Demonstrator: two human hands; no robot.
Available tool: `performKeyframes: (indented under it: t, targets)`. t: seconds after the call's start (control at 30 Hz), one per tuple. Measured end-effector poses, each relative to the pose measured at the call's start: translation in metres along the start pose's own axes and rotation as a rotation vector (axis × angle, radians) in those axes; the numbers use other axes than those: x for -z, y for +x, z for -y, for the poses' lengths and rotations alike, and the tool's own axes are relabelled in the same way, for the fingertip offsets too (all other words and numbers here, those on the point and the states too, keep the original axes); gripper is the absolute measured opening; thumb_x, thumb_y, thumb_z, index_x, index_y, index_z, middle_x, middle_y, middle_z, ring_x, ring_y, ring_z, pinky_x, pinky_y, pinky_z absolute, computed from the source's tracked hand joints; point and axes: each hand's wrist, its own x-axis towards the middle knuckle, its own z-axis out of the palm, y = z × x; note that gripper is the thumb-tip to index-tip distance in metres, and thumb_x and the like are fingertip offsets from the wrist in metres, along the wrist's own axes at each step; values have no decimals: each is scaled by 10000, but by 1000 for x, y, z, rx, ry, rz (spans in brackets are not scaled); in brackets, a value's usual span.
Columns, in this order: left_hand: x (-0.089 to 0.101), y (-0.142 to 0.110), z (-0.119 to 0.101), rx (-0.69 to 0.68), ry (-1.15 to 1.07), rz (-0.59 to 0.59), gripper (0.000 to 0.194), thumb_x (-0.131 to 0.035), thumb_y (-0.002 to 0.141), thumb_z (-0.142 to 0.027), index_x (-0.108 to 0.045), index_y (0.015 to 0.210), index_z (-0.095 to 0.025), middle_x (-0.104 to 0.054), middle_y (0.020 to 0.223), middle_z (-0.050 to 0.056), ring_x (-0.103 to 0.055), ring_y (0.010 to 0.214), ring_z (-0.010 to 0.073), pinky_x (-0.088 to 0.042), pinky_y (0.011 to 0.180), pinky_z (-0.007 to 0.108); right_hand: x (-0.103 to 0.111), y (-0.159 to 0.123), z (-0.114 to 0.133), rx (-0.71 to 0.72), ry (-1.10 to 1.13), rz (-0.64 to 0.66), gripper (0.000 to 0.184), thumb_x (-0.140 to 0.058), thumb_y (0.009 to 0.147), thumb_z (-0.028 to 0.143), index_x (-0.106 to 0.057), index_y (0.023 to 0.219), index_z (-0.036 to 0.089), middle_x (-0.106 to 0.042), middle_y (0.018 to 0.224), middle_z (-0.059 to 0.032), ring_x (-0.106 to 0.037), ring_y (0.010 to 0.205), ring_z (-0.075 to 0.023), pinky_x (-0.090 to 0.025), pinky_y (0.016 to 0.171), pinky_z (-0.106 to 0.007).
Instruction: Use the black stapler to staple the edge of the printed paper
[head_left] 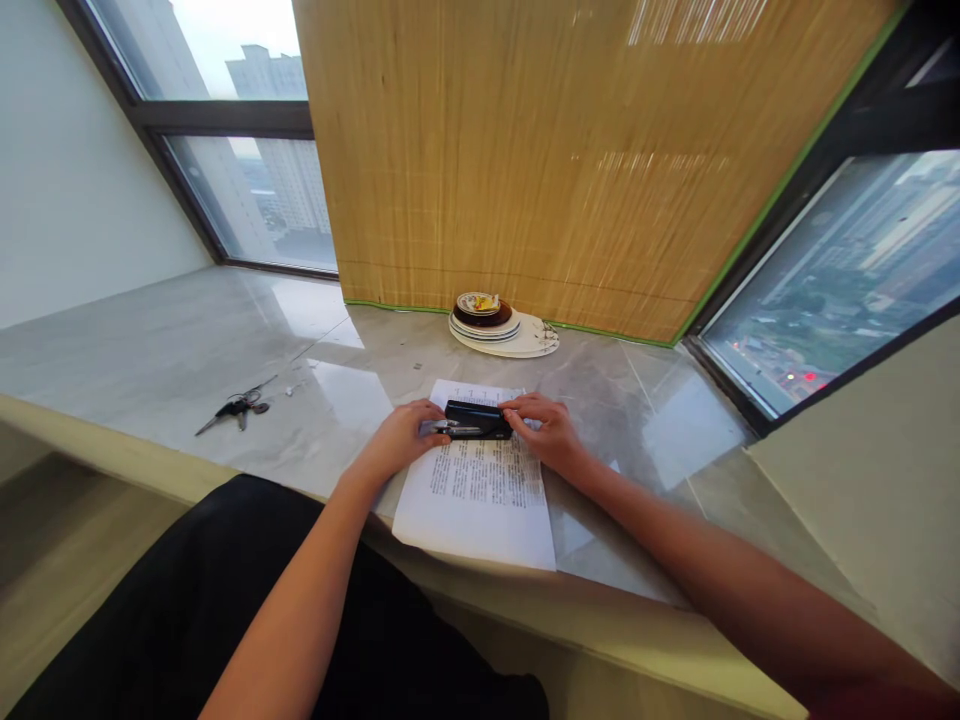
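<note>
A black stapler (477, 420) lies across a printed sheet of paper (480, 495) on the marble windowsill (187, 350). My left hand (401, 440) grips the stapler's left end, fingers curled around its metal tip. My right hand (544, 428) holds the stapler's right end, fingers bent over it and resting on the paper. The paper's near edge reaches the sill's front edge.
A bunch of keys (238, 405) lies to the left on the sill. A stack of plates (499, 322) with a small bowl on top stands at the back against a bamboo blind (570, 150). Windows flank the blind on both sides.
</note>
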Motion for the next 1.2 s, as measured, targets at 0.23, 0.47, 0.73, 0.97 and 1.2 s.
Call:
performKeyframes:
  t: [0.23,0.47,0.73,0.97,1.2]
  targets:
    - [2,-1,-2,83,-105,-32,249,-864,720,-276,-803,955,-219,-766,1097,87,-716,1007,296,-535,973,446,-7,1,5,-14,-18,102,353,-762,867,373,-745,1193,240,-784,1145,-78,-736,1022,-244,-596,885,-391]
    - [15,0,-12,306,-913,-294,444,-635,957,-507,-717,1228,-164,-654,1411,159,-611,1321,292,-433,1179,488,-7,-6,15,279,-171,50,249,-717,924,245,-748,1170,260,-795,1019,-61,-735,924,-235,-611,864,-401]
    - [11,-2,-13,547,-1340,109,394,-554,1011,-465,-719,1129,-128,-757,1136,203,-712,1172,312,-509,1144,509,15,-15,34,588,-316,260,372,-603,1018,168,-683,1323,365,-724,1330,-10,-686,1230,-215,-574,1078,-427]
    - [8,-4,-9,557,-1415,15,227,-531,982,-166,-721,1060,-68,-730,1223,231,-687,1242,292,-455,1221,427,22,-14,38,556,-372,301,377,-593,1026,155,-687,1318,375,-738,1300,26,-697,1204,-187,-576,1098,-383]
    - [10,-2,-7,619,-1384,-96,266,-554,906,-9,-721,1107,-52,-731,1234,206,-673,1269,255,-423,1242,341,5,-11,40,343,-223,-107,309,-682,940,158,-752,1182,335,-787,1112,-18,-710,1033,-233,-601,947,-427]
